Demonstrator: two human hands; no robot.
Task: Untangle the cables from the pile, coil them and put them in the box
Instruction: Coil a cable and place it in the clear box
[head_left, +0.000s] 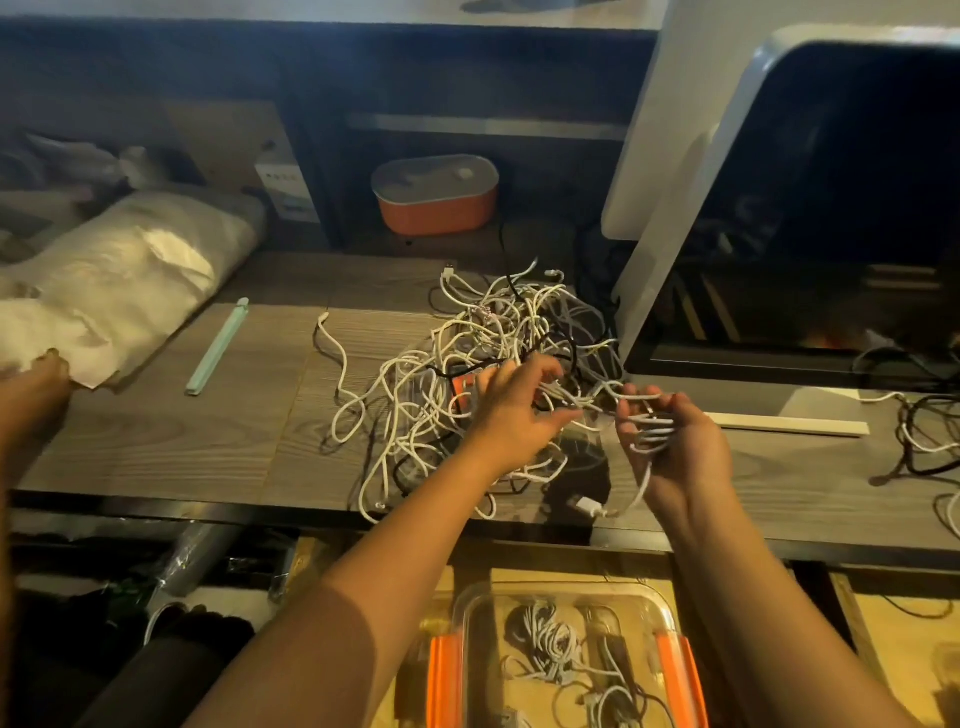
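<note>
The right hand (675, 447) is curled around several loops of a white cable (644, 434), whose plug end hangs down just beside the bench (208, 431) edge. The left hand (511, 415) sits close to it, a little apart, and pinches the same cable where it leaves the loops. From there the strand runs leftward and away, into the pile (467, 343) lying beyond both hands. The left hand is nearer the tangle, so it probably has to feed the slack out. The box (467, 605) lies below the bench edge, nearest the right hand, with coiled cables already inside.
</note>
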